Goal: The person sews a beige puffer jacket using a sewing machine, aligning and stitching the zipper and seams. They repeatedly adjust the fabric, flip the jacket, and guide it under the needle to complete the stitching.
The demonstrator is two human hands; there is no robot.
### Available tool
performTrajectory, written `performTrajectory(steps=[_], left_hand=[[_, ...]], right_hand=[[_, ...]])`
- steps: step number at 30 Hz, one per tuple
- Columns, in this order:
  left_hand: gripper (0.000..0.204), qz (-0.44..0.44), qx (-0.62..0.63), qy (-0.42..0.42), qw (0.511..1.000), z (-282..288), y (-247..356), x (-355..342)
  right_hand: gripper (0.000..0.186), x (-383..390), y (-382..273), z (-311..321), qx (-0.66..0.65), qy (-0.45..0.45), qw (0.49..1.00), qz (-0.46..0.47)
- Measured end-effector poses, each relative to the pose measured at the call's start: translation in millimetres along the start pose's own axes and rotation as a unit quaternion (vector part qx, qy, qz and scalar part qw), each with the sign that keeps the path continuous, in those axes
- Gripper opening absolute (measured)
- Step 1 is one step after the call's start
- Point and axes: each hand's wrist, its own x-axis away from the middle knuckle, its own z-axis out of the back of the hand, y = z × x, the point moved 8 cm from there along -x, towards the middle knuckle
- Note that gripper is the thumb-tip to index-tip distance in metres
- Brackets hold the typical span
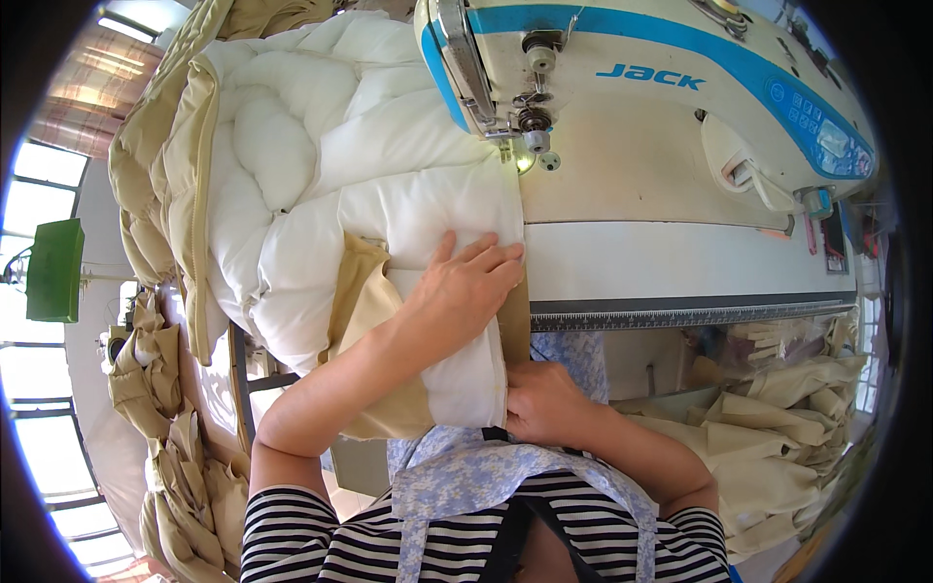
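Note:
A puffy white quilted jacket lining (369, 146) with tan outer fabric (374, 291) spreads over the left of the sewing machine's bed. Its straight right edge runs up to the needle and presser foot (510, 151), where a small light glows. My left hand (471, 277) lies flat on the white padding beside that edge, fingers stretched out and slightly apart. Closer to my body, my right hand (544, 400) is closed on the lower edge of the padded piece, below the table's front edge. Its fingertips are partly hidden by the cloth.
The white and blue sewing machine (641, 73) stands across the top right. A ruler strip (680, 313) lines the table's front edge. Heaped tan fabric (768, 447) lies at the lower right, and more tan pieces (180, 437) hang at the left near a green box (55, 270).

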Motion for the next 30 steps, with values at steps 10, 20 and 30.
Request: performTrajectory(steps=[10,20,30], left_hand=[[0.026,0.021,0.061,-0.031,0.997,0.4,-54.8,-41.0],[0.025,0.113,0.077,0.167,0.976,59.6,-79.5,19.3],[0.035,0.258,-0.176,-0.027,0.949,76.7,-205.8,74.3]], right_hand=[[0.012,-40.4,9.4,37.8,-0.004,0.066,0.997,0.03],[0.028,-21.6,3.7,22.0,0.014,-0.041,0.993,0.11],[0.045,-17.7,-22.8,-91.0,-0.077,-0.285,0.951,-0.095]])
